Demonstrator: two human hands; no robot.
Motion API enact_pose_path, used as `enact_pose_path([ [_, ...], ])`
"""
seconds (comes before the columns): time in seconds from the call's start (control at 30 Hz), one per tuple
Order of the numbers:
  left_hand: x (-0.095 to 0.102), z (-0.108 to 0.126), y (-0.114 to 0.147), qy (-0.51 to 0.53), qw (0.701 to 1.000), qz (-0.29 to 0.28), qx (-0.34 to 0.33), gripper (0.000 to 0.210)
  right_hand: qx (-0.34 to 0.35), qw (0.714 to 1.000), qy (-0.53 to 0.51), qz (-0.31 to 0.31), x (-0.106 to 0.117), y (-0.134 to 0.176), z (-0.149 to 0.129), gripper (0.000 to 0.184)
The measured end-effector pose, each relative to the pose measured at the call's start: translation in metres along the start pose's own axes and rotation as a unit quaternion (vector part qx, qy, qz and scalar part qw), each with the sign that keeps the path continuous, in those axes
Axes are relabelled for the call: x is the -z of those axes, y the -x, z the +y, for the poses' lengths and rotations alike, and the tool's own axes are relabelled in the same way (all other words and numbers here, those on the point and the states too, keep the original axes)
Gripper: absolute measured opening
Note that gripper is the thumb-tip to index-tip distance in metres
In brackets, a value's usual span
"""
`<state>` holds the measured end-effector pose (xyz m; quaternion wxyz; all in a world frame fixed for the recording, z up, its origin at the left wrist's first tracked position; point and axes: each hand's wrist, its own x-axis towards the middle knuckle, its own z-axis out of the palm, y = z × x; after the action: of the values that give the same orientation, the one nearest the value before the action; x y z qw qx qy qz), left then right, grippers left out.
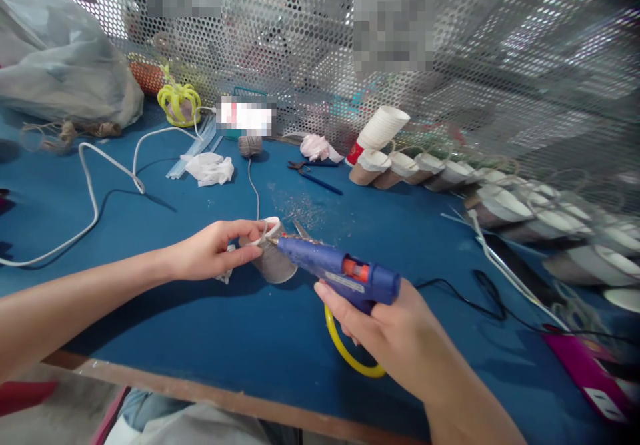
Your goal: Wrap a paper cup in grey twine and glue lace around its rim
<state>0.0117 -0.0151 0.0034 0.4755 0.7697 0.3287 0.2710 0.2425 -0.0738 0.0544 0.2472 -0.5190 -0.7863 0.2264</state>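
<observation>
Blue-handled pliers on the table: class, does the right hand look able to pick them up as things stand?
Probably not: the right hand already holds the blue glue gun, though the pliers lie largely uncovered.

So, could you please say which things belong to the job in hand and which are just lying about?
Likely in the job:
blue plastic glue gun, in the right hand
grey yarn-wrapped cup, in the left hand
grey yarn ball, strand leading towards the cup
yellow-handled scissors

Seemingly lying about:
crumpled white tissue
blue-handled pliers
yellow ribbed ornament
</observation>
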Motion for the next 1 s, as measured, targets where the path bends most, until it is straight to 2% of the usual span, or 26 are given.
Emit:
enact_pose_path([
  [0.17, 0.0000, 0.0004, -0.0006, -0.010, 1.000, 0.009, 0.013, 0.022, -0.011, 1.000, 0.013, -0.010, -0.0007, 0.0016, -0.0037, 0.024],
  [0.4, -0.0001, 0.0018, -0.0028, -0.020, 1.000, 0.012, 0.011, 0.021, 0.016, 0.999, 0.031, -0.020, -0.0034, 0.0019, -0.0044, 0.020],
  [0.87, -0.0018, 0.0024, -0.0027, -0.008, 1.000, 0.014, 0.020, 0.017, 0.032, 0.998, 0.052, -0.014, -0.0057, 0.0014, -0.0060, 0.023],
  [1.0, -0.0019, 0.0017, -0.0020, 0.004, 1.000, 0.001, 0.000, 0.014, 0.037, 0.998, 0.051, -0.008, -0.0059, 0.0004, -0.0064, 0.022],
])
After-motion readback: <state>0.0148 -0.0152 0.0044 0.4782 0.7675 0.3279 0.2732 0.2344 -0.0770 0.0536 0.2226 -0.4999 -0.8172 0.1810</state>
